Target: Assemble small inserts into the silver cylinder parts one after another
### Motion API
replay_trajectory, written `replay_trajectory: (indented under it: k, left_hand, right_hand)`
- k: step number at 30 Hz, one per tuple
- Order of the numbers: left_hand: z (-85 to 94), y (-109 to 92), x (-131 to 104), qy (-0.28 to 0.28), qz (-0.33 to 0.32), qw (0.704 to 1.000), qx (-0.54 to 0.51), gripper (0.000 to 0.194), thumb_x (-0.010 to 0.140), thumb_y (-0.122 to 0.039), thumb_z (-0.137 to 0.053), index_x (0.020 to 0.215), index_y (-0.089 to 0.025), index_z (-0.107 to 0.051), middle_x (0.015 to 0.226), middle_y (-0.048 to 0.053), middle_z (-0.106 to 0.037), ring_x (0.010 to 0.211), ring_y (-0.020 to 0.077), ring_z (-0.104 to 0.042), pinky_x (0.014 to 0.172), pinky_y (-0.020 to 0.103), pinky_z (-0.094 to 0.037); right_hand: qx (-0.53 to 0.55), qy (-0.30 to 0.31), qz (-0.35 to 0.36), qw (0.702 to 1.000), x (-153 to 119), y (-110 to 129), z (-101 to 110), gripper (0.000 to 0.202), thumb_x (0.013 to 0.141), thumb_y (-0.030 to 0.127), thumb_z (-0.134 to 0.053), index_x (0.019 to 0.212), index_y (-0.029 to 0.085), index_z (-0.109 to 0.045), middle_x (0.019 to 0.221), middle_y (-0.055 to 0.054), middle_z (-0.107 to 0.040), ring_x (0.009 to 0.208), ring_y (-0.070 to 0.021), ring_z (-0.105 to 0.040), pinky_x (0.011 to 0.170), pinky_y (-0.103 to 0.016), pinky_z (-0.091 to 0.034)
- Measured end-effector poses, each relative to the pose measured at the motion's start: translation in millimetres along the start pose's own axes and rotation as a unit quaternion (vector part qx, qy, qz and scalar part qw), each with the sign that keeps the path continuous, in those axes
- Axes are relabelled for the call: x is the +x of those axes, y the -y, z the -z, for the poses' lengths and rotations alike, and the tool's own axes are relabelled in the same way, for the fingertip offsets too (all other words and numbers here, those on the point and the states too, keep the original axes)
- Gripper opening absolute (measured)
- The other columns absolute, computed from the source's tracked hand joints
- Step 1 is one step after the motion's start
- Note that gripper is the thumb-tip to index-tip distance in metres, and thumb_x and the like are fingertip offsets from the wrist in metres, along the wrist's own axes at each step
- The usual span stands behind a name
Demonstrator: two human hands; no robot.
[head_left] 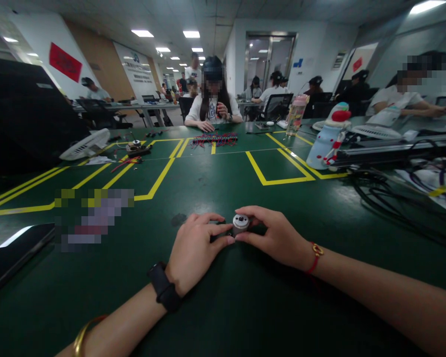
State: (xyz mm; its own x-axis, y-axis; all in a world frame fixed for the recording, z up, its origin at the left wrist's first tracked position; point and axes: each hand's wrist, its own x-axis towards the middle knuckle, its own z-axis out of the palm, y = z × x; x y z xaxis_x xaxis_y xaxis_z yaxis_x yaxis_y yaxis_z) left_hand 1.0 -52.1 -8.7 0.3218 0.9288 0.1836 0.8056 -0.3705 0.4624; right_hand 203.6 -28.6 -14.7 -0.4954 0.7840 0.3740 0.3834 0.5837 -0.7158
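The green desk [208, 193] spread beneath everything, with yellow tape lines [159, 178] marking its far part. Over its near middle, the left hand [193, 248] and the right hand [278, 238] met from either side. Between them was a metal cylinder [241, 225], upright with its pierced face up, resting on the desk or just above it; I could not tell which. The right fingers were clamped on it, index and thumb opposed. The left fingers reached its other side, but whether they gripped anything was unclear. The step in hand looked like steadying and turning the cylinder; the next move probably called for a firm right hold and light left fingertips.
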Motion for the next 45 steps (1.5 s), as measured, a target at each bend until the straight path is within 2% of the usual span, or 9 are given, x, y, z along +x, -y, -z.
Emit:
replay_trajectory:
  k: [4, 7, 12, 17, 21, 28, 34, 38, 45]
  left_hand:
    - [19.5, 12, 0, 0.005, 0.040, 0.997, -0.070, 0.041, 0.083, -0.051, -0.051, 0.116, -0.030, -0.064, 0.119, 0.004, -0.062, 0.107, 0.0255, -0.055, 0.093, 0.040, -0.040]
    - [38.4, 33, -3, -0.009, 0.113, 0.988, -0.107, 0.043, 0.083, -0.055, -0.047, 0.108, -0.027, -0.068, 0.113, 0.004, -0.066, 0.102, 0.0249, -0.059, 0.089, 0.037, -0.043]
    - [51.6, 65, -11, -0.036, 0.203, 0.968, -0.142, 0.050, 0.080, -0.059, -0.048, 0.107, -0.022, -0.067, 0.097, 0.006, -0.070, 0.085, 0.0226, -0.062, 0.073, 0.033, -0.047]
    - [46.6, 68, -10, -0.048, 0.206, 0.964, -0.164, 0.046, 0.079, -0.058, -0.050, 0.103, -0.023, -0.068, 0.096, 0.004, -0.071, 0.081, 0.0206, -0.061, 0.071, 0.031, -0.045]
    - [46.3, 61, -9, -0.024, 0.200, 0.966, -0.160, 0.044, 0.079, -0.057, -0.051, 0.102, -0.023, -0.067, 0.096, 0.004, -0.070, 0.083, 0.0217, -0.062, 0.074, 0.032, -0.044]
    - [48.0, 57, -13, -0.016, 0.192, 0.970, -0.151, 0.039, 0.081, -0.056, -0.051, 0.097, -0.024, -0.068, 0.093, 0.001, -0.070, 0.088, 0.0219, -0.062, 0.076, 0.031, -0.043]
    - [47.7, 59, -14, -0.004, 0.190, 0.971, -0.145, 0.039, 0.083, -0.056, -0.049, 0.098, -0.025, -0.067, 0.096, 0.001, -0.069, 0.090, 0.0220, -0.061, 0.077, 0.031, -0.043]
    - [46.6, 60, -15, -0.006, 0.183, 0.972, -0.146, 0.037, 0.083, -0.055, -0.049, 0.097, -0.025, -0.066, 0.097, 0.001, -0.069, 0.092, 0.0218, -0.061, 0.079, 0.032, -0.042]
    - [45.9, 62, -15, 0.001, 0.185, 0.971, -0.154, 0.036, 0.084, -0.055, -0.049, 0.099, -0.027, -0.065, 0.101, 0.000, -0.068, 0.095, 0.0214, -0.061, 0.082, 0.033, -0.042]
  right_hand:
    - [-0.108, -0.139, -0.092, 0.980, 9, -28, 47, 0.043, 0.073, 0.039, -0.063, 0.108, 0.016, -0.055, 0.097, -0.007, -0.063, 0.079, -0.0142, -0.061, 0.068, -0.029, -0.051]
    - [-0.268, -0.233, -0.219, 0.909, 10, -69, 106, 0.040, 0.066, 0.040, -0.064, 0.097, 0.017, -0.055, 0.087, -0.008, -0.061, 0.072, -0.0161, -0.057, 0.065, -0.031, -0.046]
    - [-0.361, -0.271, -0.303, 0.839, -2, -111, 161, 0.037, 0.064, 0.043, -0.065, 0.088, 0.017, -0.052, 0.087, -0.015, -0.058, 0.078, -0.0226, -0.055, 0.067, -0.036, -0.042]
    - [-0.421, -0.277, -0.217, 0.836, 7, -73, 115, 0.064, 0.065, 0.051, -0.065, 0.116, 0.015, -0.050, 0.120, -0.019, -0.048, 0.114, -0.0338, -0.042, 0.091, -0.048, -0.034]
    - [-0.297, -0.049, 0.007, 0.954, 11, -18, 38, 0.056, 0.082, 0.048, -0.052, 0.132, 0.023, -0.045, 0.128, -0.009, -0.049, 0.115, -0.0229, -0.043, 0.097, -0.041, -0.036]
    - [-0.179, 0.150, 0.110, 0.966, 0, 8, -13, 0.028, 0.090, 0.015, -0.039, 0.097, 0.019, -0.067, 0.100, -0.005, -0.061, 0.093, -0.0127, -0.052, 0.084, -0.029, -0.044]
    - [-0.147, -0.074, -0.039, 0.986, 12, -16, 49, 0.027, 0.090, 0.028, -0.042, 0.100, 0.017, -0.065, 0.085, -0.005, -0.060, 0.067, -0.0090, -0.054, 0.063, -0.023, -0.045]
    - [-0.222, -0.213, -0.184, 0.934, 18, -40, 111, 0.037, 0.086, 0.044, -0.048, 0.095, 0.013, -0.066, 0.064, -0.002, -0.060, 0.052, -0.0080, -0.049, 0.052, -0.021, -0.038]
    - [-0.325, -0.306, -0.227, 0.866, 2, -85, 176, 0.038, 0.082, 0.038, -0.055, 0.109, 0.014, -0.067, 0.099, -0.010, -0.066, 0.083, -0.0119, -0.059, 0.074, -0.024, -0.039]
